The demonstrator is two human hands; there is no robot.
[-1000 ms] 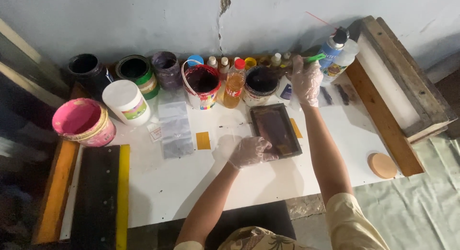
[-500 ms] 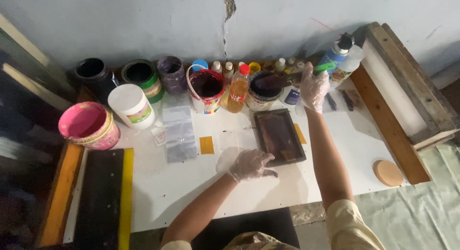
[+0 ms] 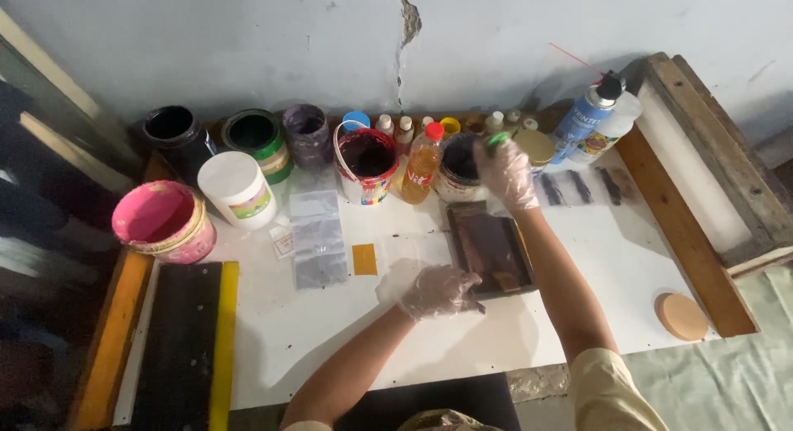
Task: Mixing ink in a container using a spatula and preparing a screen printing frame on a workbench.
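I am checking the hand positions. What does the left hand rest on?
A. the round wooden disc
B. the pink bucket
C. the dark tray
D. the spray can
C: the gloved left hand lies on the near left corner of the dark tray, while the right hand is up by the pots holding a small green thing.

A white worktop (image 3: 396,348) carries a row of pots along the wall: a black tub (image 3: 172,127), a green-banded tin (image 3: 254,138), a dull purple jar (image 3: 307,132) and a white bucket with a red rim and dark contents (image 3: 366,163). A capped white plastic tub (image 3: 237,188) stands near a pink-smeared bucket (image 3: 162,220). A clear orange-filled bottle with a red cap (image 3: 422,164) is upright beside the white bucket. A round tan disc (image 3: 681,316) lies at the far edge, near a blue spray can (image 3: 585,117).
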